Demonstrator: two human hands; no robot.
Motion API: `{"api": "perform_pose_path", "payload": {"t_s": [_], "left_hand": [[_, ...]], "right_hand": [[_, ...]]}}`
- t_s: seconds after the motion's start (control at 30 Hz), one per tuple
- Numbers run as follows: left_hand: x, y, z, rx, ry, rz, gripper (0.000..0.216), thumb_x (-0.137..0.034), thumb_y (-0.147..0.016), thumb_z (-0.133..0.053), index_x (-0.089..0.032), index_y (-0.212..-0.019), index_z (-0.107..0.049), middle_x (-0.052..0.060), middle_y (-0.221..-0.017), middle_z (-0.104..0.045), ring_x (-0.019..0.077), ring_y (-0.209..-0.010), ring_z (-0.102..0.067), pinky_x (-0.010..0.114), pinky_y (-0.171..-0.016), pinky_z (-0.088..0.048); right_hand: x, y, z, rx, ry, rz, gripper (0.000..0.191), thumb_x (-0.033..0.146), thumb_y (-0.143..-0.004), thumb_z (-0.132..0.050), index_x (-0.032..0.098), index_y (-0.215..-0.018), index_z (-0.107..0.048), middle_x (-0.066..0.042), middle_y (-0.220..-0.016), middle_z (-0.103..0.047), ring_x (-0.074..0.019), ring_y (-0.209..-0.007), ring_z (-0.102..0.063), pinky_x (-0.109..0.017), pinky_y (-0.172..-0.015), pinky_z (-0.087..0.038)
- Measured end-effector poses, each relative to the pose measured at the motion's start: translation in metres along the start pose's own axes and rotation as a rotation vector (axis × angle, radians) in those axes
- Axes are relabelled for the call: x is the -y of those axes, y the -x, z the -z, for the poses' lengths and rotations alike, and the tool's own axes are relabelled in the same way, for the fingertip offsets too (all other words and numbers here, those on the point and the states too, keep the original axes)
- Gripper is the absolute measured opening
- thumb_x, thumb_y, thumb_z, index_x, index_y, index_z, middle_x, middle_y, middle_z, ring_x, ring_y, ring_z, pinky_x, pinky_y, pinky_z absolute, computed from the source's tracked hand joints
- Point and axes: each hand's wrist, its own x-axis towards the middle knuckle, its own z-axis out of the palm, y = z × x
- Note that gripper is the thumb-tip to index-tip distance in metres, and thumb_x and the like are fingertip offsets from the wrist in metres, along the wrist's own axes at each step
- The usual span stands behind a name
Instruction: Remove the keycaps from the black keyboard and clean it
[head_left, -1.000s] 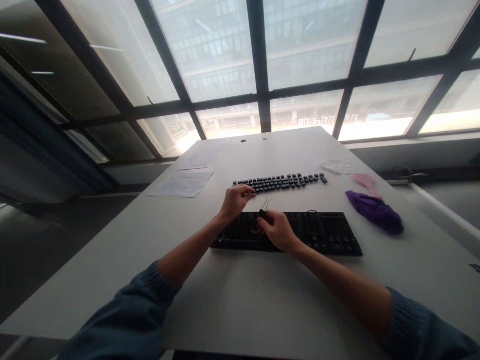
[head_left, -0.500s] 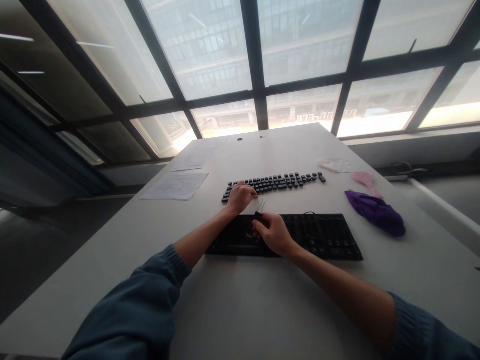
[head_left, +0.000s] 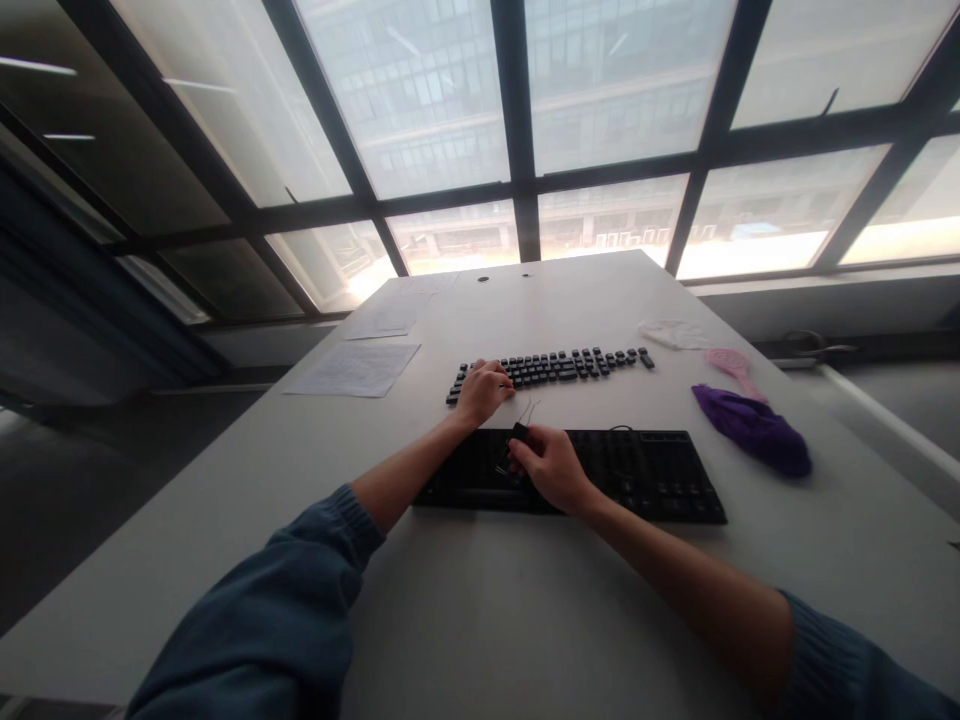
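My right hand (head_left: 553,468) grips a keycap puller (head_left: 519,431) with a dark handle and thin wire loops sticking out at both ends. It hovers over the middle of a black keyboard (head_left: 671,475), which lies lengthwise before me. Beyond the keyboard, several loose black keycaps (head_left: 562,367) are laid out in rows. My left hand (head_left: 484,392) is at the left part of those rows, its fingers closed in a pinch around a dark keycap (head_left: 503,386). The hand hides some of the keycaps behind it.
All this lies on a white table (head_left: 465,620). At the left are sheets of paper (head_left: 356,370). To the right are a purple cloth (head_left: 750,430), a pink hairbrush (head_left: 731,362) and a crumpled clear plastic bag (head_left: 671,334). Large windows (head_left: 615,90) stand behind the table.
Both hands keep nearly the same place; the left fingers have shifted slightly, and a dark keycap now shows between them. The whole view has moved a little.
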Motion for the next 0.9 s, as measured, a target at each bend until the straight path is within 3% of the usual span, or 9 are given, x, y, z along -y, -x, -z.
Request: {"api": "perform_pose_path", "payload": {"t_s": [0.2,0.4,0.6,0.9], "left_hand": [[-0.01,0.01,0.033,-0.12,0.014,0.033,0.015,-0.03,-0.089,-0.064,-0.02,-0.086,-0.075,0.005,-0.093,-0.067,0.0219,-0.092,-0.054,0.037,-0.09,-0.045],[-0.046,0.071,0.065,-0.084,0.082,0.003,0.019,-0.03,-0.094,-0.056,-0.021,-0.088,-0.072,0.004,-0.095,-0.067,0.0204,-0.094,-0.055,0.035,-0.091,-0.045],[-0.068,0.122,0.061,-0.01,0.163,0.058,0.017,-0.028,-0.093,-0.056,-0.022,-0.087,-0.071,0.004,-0.093,-0.067,0.021,-0.092,-0.056,0.036,-0.086,-0.047],[-0.07,0.127,0.051,0.002,0.215,0.052,0.019,-0.026,-0.093,-0.055,-0.022,-0.087,-0.072,0.004,-0.094,-0.067,0.0215,-0.093,-0.056,0.037,-0.088,-0.048]], "right_hand": [[-0.002,0.0,0.001,-0.063,-0.029,0.051,0.015,0.028,-0.086,-0.059,0.016,-0.08,-0.066,-0.003,-0.068,-0.067,-0.0178,-0.063,-0.062,-0.027,-0.06,-0.048],[0.007,0.001,0.003,-0.088,0.039,0.089,0.015,0.027,-0.087,-0.058,0.016,-0.077,-0.065,-0.002,-0.069,-0.066,-0.0177,-0.066,-0.06,-0.027,-0.064,-0.045],[0.019,0.007,0.013,-0.035,0.211,0.102,0.017,0.024,-0.086,-0.057,0.019,-0.07,-0.059,0.0,-0.062,-0.061,-0.0158,-0.06,-0.055,-0.026,-0.058,-0.039],[0.012,0.015,0.016,0.096,0.367,0.186,0.018,0.015,-0.085,-0.056,0.02,-0.067,-0.054,0.0,-0.068,-0.057,-0.0159,-0.064,-0.052,-0.027,-0.061,-0.039]]}}
